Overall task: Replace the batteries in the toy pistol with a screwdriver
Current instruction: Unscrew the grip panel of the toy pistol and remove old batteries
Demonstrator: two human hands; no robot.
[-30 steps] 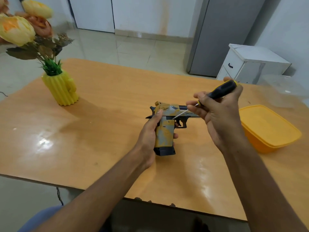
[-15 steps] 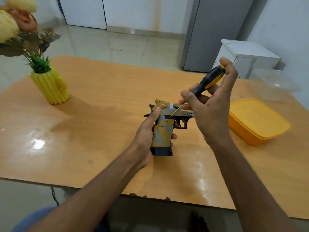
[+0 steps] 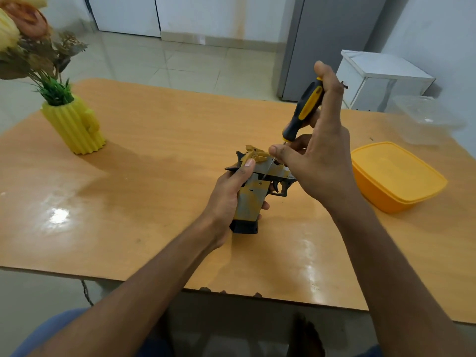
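A yellow and grey toy pistol (image 3: 253, 194) with a black magazine base lies on its side on the wooden table (image 3: 144, 197), barrel pointing right. My left hand (image 3: 228, 199) grips its handle, thumb on the slide. My right hand (image 3: 318, 150) holds a black and yellow screwdriver (image 3: 305, 110) steeply tilted, handle up. Its thin shaft runs down past my fingers to the pistol's side above the grip. The barrel's front end is hidden behind my right hand.
A yellow plastic container (image 3: 396, 176) sits at the right of the table, with a clear plastic box (image 3: 422, 119) behind it. A yellow cactus-shaped vase (image 3: 74, 124) with flowers stands at the far left. A white cabinet (image 3: 381, 78) stands beyond the table.
My right hand has raised the screwdriver's handle from nearly level to steeply upright, with the tip staying at the pistol's side. The left hand keeps its grip on the handle.
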